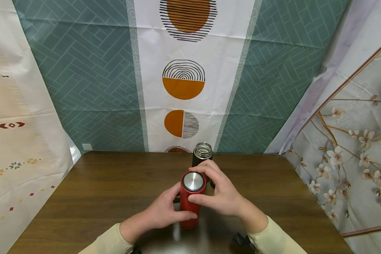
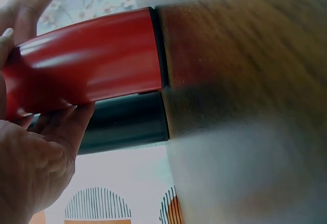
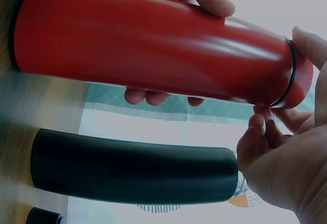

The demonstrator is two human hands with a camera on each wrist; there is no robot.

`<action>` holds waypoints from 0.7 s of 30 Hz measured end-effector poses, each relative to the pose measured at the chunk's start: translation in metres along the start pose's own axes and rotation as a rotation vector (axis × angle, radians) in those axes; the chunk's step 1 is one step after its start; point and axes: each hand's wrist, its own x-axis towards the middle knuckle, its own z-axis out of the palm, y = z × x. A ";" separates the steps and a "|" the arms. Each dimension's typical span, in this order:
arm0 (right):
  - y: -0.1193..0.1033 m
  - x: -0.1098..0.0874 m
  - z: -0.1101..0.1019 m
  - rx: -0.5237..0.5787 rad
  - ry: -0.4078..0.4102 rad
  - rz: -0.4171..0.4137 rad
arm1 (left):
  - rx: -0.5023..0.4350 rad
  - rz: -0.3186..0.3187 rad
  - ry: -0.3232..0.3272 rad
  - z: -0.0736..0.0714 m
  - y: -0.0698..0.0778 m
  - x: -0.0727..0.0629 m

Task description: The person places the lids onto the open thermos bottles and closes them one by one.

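Observation:
A red thermos (image 1: pixel 189 208) stands upright on the table, its lid on, with a silver disc on top. My left hand (image 1: pixel 165 208) grips its body, thumb on the near side and fingers curled round the far side. Up at the lid (image 3: pixel 301 75), my right hand (image 1: pixel 223 194) holds on with thumb and fingers on opposite sides. Behind it is a dark thermos (image 3: pixel 135 166), also upright, its steel threaded neck (image 1: pixel 203 150) uncovered. The red thermos and my right hand hide much of the dark one in the head view.
A small black piece (image 3: pixel 45 217) sits on the table beside the dark thermos. The brown wooden table (image 1: pixel 120 173) reaches back to a patterned cloth (image 1: pixel 92 81). Floral cloth (image 1: pixel 352 158) hangs along the right side, and a pale cloth (image 1: pixel 22 141) along the left.

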 end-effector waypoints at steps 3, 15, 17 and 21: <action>-0.002 0.000 0.002 -0.023 0.022 -0.001 | 0.002 -0.006 0.000 0.000 0.000 0.000; -0.009 -0.001 0.008 -0.131 0.097 0.001 | 0.020 -0.017 0.008 -0.001 -0.001 -0.001; -0.010 -0.001 0.009 -0.142 0.101 0.005 | 0.014 -0.020 0.006 -0.001 -0.001 -0.001; -0.011 -0.001 0.010 -0.151 0.108 0.011 | 0.004 -0.023 0.005 -0.001 -0.001 -0.001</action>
